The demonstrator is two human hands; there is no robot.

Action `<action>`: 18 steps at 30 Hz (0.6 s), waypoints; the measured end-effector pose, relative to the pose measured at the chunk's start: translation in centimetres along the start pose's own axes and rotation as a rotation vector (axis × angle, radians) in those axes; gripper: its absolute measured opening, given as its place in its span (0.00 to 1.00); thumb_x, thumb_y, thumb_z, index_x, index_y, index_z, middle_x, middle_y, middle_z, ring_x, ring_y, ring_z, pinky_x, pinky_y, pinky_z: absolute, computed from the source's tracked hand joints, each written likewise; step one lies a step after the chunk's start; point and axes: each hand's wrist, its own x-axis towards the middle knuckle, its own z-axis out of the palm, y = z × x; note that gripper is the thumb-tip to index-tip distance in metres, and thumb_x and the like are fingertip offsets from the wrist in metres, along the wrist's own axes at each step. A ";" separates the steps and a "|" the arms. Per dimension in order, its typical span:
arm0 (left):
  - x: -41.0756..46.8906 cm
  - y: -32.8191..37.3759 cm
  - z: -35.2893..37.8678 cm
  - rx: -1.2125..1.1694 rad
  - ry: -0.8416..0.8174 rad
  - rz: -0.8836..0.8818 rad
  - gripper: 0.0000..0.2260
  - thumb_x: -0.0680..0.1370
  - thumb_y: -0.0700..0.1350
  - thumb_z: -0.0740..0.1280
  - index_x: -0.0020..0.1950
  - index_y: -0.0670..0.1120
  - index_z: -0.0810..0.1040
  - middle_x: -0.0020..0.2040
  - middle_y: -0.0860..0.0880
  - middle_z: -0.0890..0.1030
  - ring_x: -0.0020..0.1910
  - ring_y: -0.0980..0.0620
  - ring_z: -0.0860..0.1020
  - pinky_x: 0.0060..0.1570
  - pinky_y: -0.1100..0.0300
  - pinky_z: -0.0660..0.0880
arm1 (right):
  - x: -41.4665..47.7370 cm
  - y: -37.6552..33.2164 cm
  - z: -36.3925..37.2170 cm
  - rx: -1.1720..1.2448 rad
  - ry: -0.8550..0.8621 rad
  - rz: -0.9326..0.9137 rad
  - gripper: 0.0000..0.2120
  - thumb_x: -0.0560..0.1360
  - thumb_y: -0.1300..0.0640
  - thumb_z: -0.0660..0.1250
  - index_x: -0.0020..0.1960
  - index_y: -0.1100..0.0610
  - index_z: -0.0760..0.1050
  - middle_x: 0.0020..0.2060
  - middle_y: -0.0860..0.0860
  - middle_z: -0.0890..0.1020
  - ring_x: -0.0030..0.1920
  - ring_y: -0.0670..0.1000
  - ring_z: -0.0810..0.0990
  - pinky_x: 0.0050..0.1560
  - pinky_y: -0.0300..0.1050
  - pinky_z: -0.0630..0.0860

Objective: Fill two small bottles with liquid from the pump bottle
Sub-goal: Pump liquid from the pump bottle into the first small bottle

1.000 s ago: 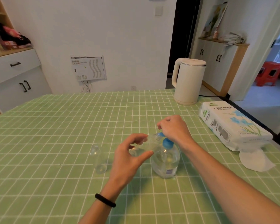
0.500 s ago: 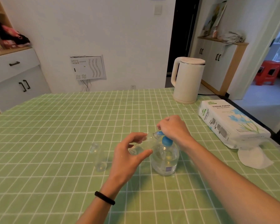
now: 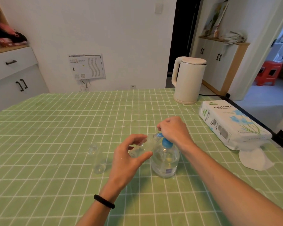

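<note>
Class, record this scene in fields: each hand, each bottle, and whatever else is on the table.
left hand: grips small bottle, tilted, mouth at the pump head
right hand: curled over the pump head
pump bottle: upright, clear
second small bottle: upright, left of the left hand, untouched
also on table: kettle, tissue pack, loose tissue

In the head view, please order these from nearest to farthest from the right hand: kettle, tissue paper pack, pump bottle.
1. Pump bottle: directly under the right hand, touching it.
2. Tissue paper pack: to the right, by the table edge.
3. Kettle: at the far right end.
</note>
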 end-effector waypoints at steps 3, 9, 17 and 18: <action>-0.1 0.1 0.1 0.004 0.005 0.001 0.20 0.70 0.42 0.83 0.59 0.56 0.84 0.54 0.62 0.86 0.57 0.60 0.83 0.56 0.69 0.75 | 0.1 0.1 0.0 0.005 0.010 -0.005 0.13 0.78 0.57 0.66 0.48 0.67 0.84 0.40 0.59 0.86 0.40 0.58 0.82 0.48 0.55 0.82; -0.2 0.1 -0.1 0.008 0.005 0.002 0.20 0.71 0.42 0.83 0.59 0.56 0.83 0.54 0.62 0.86 0.57 0.59 0.83 0.55 0.71 0.74 | -0.2 -0.2 -0.2 -0.017 -0.030 -0.021 0.09 0.76 0.58 0.66 0.38 0.55 0.70 0.30 0.52 0.72 0.33 0.54 0.70 0.40 0.50 0.69; -0.1 0.5 -0.3 0.006 0.009 0.017 0.19 0.71 0.43 0.82 0.59 0.55 0.84 0.54 0.60 0.86 0.58 0.57 0.82 0.56 0.71 0.74 | -0.2 -0.9 -0.9 -0.009 -0.049 -0.054 0.12 0.78 0.57 0.63 0.40 0.63 0.76 0.31 0.58 0.78 0.35 0.61 0.78 0.44 0.54 0.78; -0.1 0.5 -0.2 0.004 0.009 0.017 0.19 0.71 0.43 0.82 0.59 0.55 0.84 0.54 0.60 0.86 0.58 0.57 0.82 0.56 0.70 0.74 | -0.2 -0.8 -0.9 0.005 -0.049 -0.041 0.15 0.78 0.57 0.63 0.47 0.68 0.82 0.40 0.61 0.86 0.44 0.65 0.85 0.52 0.58 0.82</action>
